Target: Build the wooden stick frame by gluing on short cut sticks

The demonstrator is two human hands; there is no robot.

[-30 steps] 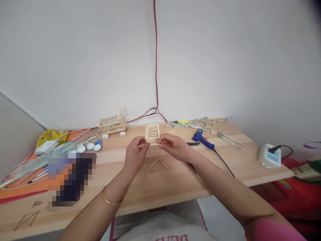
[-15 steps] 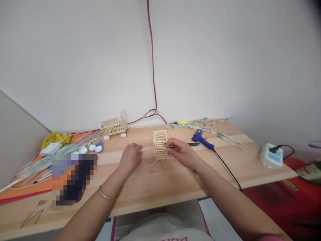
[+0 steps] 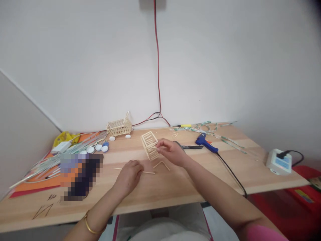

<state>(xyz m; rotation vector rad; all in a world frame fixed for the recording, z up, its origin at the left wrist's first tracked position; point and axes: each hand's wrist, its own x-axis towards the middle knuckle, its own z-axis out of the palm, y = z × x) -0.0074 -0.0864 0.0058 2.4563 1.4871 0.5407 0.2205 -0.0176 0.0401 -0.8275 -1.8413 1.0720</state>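
A small openwork frame of pale wooden sticks tilts to the left above the table. My right hand pinches it at its right side with thumb and fingertips. Just left of it, my left hand rests low over the wood, fingers curled on a thin wooden stick that pokes out on both sides. Below the frame, two short sticks meeting in a V lie on the tabletop.
A finished-looking stick cart with white wheels stands at the back. Bottle caps and bundled sticks lie left. Black-handled scissors, a blue glue gun with its cord, and a white power socket are on the right.
The stick frame has gone from upright to tilted left, lifted off the V of sticks. My left hand has come lower with its stick, which now slopes down to the right.
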